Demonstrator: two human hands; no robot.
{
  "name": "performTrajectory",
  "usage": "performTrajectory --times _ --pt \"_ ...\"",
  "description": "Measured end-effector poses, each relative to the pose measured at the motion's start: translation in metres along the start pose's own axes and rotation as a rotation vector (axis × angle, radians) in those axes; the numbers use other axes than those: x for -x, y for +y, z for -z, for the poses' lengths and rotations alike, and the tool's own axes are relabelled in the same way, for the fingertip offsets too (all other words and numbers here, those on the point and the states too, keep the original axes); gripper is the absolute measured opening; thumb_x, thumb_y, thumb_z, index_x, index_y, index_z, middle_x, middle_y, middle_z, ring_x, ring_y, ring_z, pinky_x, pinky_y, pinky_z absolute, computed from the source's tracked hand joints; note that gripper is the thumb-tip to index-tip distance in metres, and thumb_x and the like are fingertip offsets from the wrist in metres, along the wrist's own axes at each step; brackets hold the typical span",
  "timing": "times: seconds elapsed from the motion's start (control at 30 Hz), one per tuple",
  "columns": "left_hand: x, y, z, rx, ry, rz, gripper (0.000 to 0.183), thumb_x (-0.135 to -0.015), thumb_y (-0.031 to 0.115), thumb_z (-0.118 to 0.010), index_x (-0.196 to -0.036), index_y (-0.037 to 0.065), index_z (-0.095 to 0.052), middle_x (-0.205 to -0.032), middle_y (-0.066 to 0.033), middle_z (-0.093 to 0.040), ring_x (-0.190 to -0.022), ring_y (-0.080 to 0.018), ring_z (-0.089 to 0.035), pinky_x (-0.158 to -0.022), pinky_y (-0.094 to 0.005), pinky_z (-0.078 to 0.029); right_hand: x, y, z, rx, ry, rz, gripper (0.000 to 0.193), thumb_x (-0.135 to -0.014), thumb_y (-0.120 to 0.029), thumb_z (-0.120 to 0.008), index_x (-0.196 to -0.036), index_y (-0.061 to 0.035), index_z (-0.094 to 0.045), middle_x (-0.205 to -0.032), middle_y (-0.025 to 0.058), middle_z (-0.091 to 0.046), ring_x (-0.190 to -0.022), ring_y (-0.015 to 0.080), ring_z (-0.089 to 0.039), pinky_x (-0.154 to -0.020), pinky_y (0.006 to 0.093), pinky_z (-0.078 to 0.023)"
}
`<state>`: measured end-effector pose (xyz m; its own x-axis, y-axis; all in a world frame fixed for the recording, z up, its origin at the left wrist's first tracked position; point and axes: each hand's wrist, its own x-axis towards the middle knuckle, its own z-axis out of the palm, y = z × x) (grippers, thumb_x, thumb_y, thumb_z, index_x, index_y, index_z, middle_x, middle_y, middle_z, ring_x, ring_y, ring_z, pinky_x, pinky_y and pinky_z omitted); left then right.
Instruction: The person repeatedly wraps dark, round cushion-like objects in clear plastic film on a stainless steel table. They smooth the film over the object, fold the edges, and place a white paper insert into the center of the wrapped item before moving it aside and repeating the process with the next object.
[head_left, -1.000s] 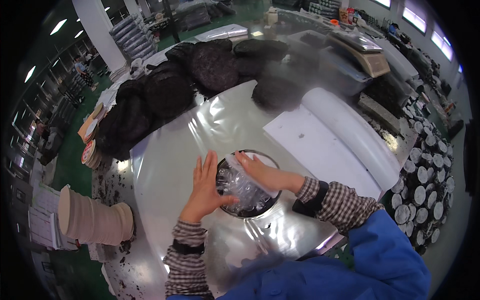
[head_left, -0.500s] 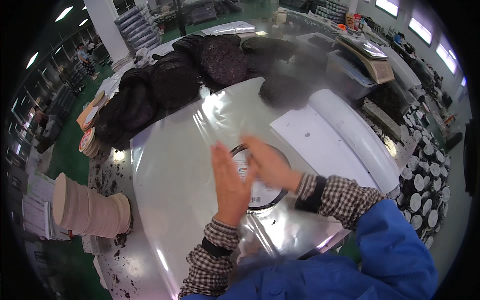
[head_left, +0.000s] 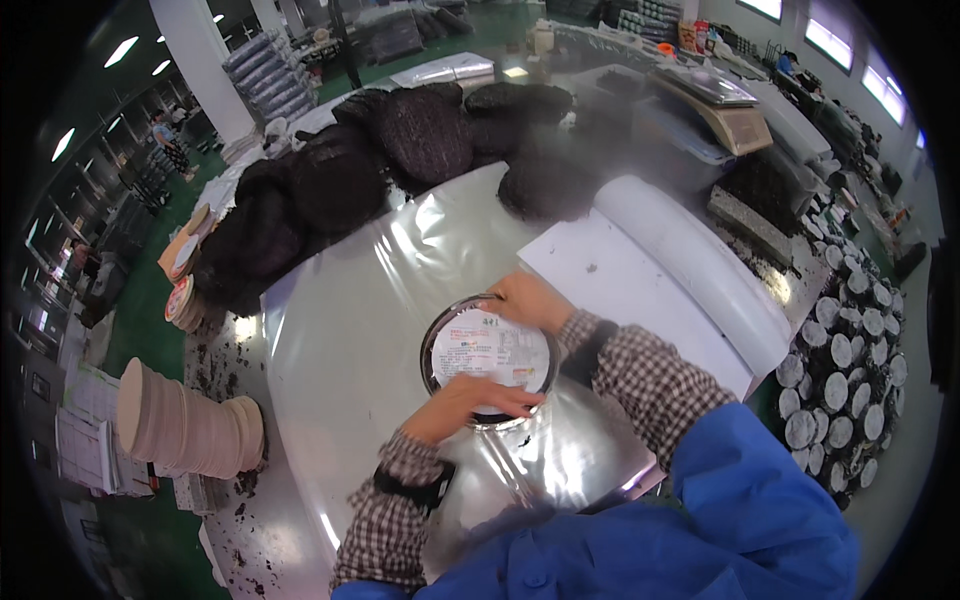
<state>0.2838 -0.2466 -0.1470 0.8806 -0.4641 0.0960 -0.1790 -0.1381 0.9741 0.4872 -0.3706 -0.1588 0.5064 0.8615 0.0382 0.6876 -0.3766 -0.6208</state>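
A round white paper label (head_left: 480,350) with print lies face up inside a dark, shiny-edged ring (head_left: 426,362). Both sit on a large sheet of glossy clear film (head_left: 350,310). Across the near part of the label, my left hand (head_left: 470,402) rests with its fingers stretched out flat. My right hand (head_left: 530,302) is at the far right of the ring, its thumb and fingers closed over the rim and the label's edge. What lies under the label is hidden.
Dark, round, flattened cakes (head_left: 340,180) are heaped along the far side. White sheets (head_left: 610,285) and a curled white sheet (head_left: 690,265) lie to the right. A stack of beige discs (head_left: 190,425) stands at the left. Crates (head_left: 680,140) sit at far right.
My hands were together above the ring, blurred by motion. Now they are apart: the left has come down on the label's near part, the right on the far right rim. The label shows more fully.
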Motion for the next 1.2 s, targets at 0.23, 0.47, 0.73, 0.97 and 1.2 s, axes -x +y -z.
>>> performTrajectory --times 0.23,0.47,0.73,0.97,1.2 --pt "0.022 -0.04 -0.043 1.175 0.786 0.017 0.044 -0.1 0.028 -0.052 -0.129 -0.004 -0.049 -0.128 -0.0153 -0.059 -0.115 -0.0255 -0.059 -0.099 -0.0421 -0.049 0.034 0.031 0.005 -0.436 0.117 -0.038 0.047 -0.099 -0.037 -0.046 -0.13 -0.0039 -0.057 -0.13 0.0161 -0.06 -0.119 0.0263 -0.057 -0.103 0.0371 -0.04" --pt "0.02 -0.053 -0.025 1.29 0.902 -0.037 0.036 -0.099 0.022 -0.053 -0.124 -0.005 -0.053 -0.122 -0.0158 -0.062 -0.112 -0.0251 -0.061 -0.099 -0.0401 -0.048 0.136 -0.066 0.122 -0.498 0.085 0.213 0.066 -0.077 -0.031 -0.077 -0.134 -0.0085 -0.053 -0.137 0.0121 -0.052 -0.123 0.0221 -0.05 -0.105 0.0359 -0.038" --pt "-0.056 0.017 -0.153 0.04 0.31 0.013 0.029 -0.089 0.02 -0.063 -0.109 0.0 -0.055 -0.135 -0.0222 -0.049 -0.13 -0.0374 -0.044 -0.107 -0.0479 -0.036 0.237 0.102 0.243 -0.802 1.278 -0.169 0.055 -0.101 -0.045 -0.041 -0.137 -0.0038 -0.041 -0.137 0.0153 -0.051 -0.132 0.0276 -0.043 -0.109 0.044 -0.034" --pt "-0.064 -0.073 -0.184 -0.473 0.19 0.069 0.029 -0.088 0.011 -0.055 -0.114 -0.002 -0.054 -0.143 -0.0228 -0.04 -0.14 -0.041 -0.027 -0.112 -0.055 -0.024 0.117 -0.035 0.039 0.542 -0.179 0.277 0.066 -0.084 -0.045 -0.067 -0.124 -0.0045 -0.032 -0.128 0.0197 -0.035 -0.123 0.0363 -0.034 -0.105 0.0449 -0.028" --pt "-0.051 -0.053 -0.177 -0.249 0.326 0.271 0.03 -0.086 0.011 -0.06 -0.112 0.001 -0.05 -0.125 -0.0229 -0.053 -0.114 -0.0364 -0.054 -0.086 -0.0471 -0.047 0.098 0.003 0.005 0.438 -0.166 0.355 0.048 -0.075 -0.053 -0.07 -0.064 -0.0062 -0.067 -0.062 0.0123 -0.06 -0.077 0.0308 -0.061 -0.076 0.0422 -0.047"
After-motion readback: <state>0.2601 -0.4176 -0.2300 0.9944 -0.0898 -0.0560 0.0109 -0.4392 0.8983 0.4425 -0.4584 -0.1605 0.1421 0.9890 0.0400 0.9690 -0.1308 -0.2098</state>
